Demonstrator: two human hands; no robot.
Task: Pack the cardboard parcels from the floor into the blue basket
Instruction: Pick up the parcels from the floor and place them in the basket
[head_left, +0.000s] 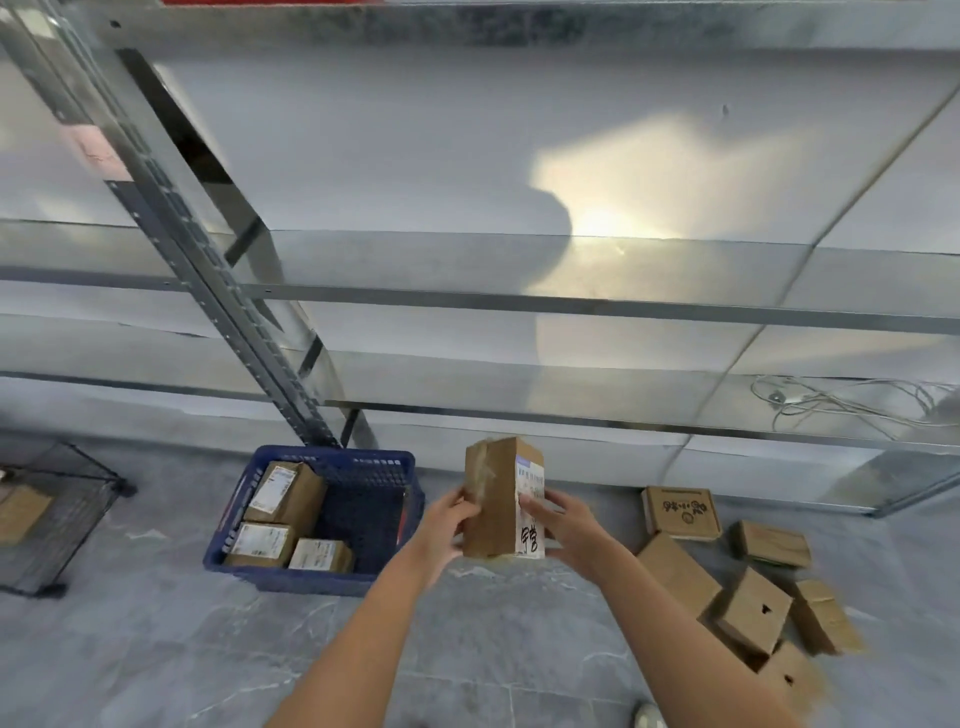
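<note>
Both hands, left hand (451, 519) and right hand (563, 519), clamp the upright box (498, 499); best to swing left, lowering it into the basket's (332, 582) empty corner.

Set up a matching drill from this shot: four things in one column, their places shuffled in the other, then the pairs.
Things
1. parcel with handwriting
2. blue basket
3. black wire crate
4. white cable

Places
A. on the metal shelf, right side
B. on the floor, far left
C. gripped upright between left hand and right hand
D. on the floor by the shelf upright, three parcels inside

Pairs: 1-C, 2-D, 3-B, 4-A
</note>
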